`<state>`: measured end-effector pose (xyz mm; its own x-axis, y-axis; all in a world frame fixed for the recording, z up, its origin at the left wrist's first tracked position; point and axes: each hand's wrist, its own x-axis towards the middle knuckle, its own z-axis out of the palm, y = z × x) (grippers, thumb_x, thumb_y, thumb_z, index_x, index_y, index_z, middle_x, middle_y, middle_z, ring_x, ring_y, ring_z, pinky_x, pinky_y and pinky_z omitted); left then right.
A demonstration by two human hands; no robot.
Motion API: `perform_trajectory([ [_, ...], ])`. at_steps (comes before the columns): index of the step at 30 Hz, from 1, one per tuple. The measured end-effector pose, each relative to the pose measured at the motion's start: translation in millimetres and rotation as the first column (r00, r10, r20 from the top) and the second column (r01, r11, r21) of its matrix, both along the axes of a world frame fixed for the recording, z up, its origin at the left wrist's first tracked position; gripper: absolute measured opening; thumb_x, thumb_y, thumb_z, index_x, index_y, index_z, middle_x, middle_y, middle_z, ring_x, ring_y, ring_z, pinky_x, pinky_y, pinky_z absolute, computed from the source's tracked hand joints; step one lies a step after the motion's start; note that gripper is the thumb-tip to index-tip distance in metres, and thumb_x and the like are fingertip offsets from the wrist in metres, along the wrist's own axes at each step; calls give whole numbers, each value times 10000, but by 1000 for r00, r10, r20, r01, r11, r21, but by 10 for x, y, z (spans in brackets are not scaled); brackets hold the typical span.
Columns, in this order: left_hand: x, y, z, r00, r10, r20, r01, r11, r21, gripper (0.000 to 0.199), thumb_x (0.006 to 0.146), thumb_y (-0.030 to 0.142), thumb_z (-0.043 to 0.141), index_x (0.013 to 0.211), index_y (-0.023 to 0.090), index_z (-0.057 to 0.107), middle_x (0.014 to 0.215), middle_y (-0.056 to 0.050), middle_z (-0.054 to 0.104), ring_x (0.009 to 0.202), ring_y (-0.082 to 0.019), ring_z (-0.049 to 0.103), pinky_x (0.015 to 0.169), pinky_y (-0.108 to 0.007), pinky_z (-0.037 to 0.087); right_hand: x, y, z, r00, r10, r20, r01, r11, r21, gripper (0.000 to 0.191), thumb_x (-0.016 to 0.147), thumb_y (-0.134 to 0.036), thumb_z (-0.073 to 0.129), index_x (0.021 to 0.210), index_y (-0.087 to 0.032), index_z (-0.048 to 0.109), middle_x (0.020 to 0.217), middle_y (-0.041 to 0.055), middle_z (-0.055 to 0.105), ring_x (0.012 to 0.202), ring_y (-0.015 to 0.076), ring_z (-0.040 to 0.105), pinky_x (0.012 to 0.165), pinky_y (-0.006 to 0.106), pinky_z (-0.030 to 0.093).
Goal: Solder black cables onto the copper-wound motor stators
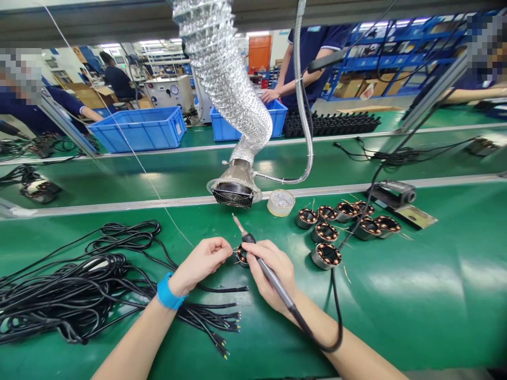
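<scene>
My right hand (pixel 273 269) grips a soldering iron (pixel 273 279) by its grey handle, with the tip (pixel 237 222) raised and pointing up and away. A small motor stator (pixel 242 255) with copper windings sits on the green bench between my hands, partly hidden by the right one. My left hand (pixel 206 261), a blue band on its wrist, has thumb and forefinger pinched together at the stator's left edge. A thin solder wire (pixel 158 198) hangs from above and runs down to this hand. The very end at the fingertips is too small to make out.
Several stators (pixel 326 255) stand to the right, near a metal fixture (pixel 396 194). Black cables (pixel 79 290) with bared ends lie left. A fume duct (pixel 237 182) hangs ahead beside a round tub (pixel 281 202). Blue crates (pixel 138 129) and co-workers are across the bench.
</scene>
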<state>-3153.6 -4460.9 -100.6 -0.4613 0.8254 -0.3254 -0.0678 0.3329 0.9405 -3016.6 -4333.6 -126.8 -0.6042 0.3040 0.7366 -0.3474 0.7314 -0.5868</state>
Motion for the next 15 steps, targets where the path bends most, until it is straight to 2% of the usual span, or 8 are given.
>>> perform_trajectory([
  [5, 11, -23, 27, 999, -15, -33, 16, 999, 38, 299, 847, 428, 608, 764, 154, 522, 582, 82, 386, 479, -48, 280, 431, -191, 191, -122, -2, -112, 994, 77, 77, -76, 997, -15, 487, 903, -43, 514, 1342, -254, 518, 1087, 74, 547, 919, 129, 622, 835, 265, 538],
  [10, -6, -56, 42, 995, -49, -82, 55, 995, 77, 296, 876, 436, 586, 833, 145, 563, 588, 81, 386, 500, -62, 293, 449, -202, 212, -203, -29, -179, 990, 97, 106, -102, 994, 42, 538, 912, -31, 466, 1390, -279, 465, 1102, 66, 515, 967, 134, 596, 864, 275, 532],
  [12, -20, -67, 50, 993, -59, -104, 68, 994, 87, 275, 868, 416, 605, 863, 142, 587, 632, 61, 451, 543, -73, 369, 495, -203, 288, -222, -38, -199, 990, 80, 118, -87, 995, 54, 532, 914, -34, 450, 1379, -292, 473, 1079, 59, 513, 949, 135, 591, 849, 276, 535],
  [15, -36, -82, 65, 985, -90, -149, 106, 989, 107, 232, 843, 372, 642, 852, 142, 612, 767, 9, 577, 709, -117, 515, 657, -233, 406, -217, -42, -195, 992, 62, 107, -67, 997, 49, 518, 899, -26, 450, 1343, -288, 501, 1054, 57, 515, 930, 139, 597, 842, 280, 536],
])
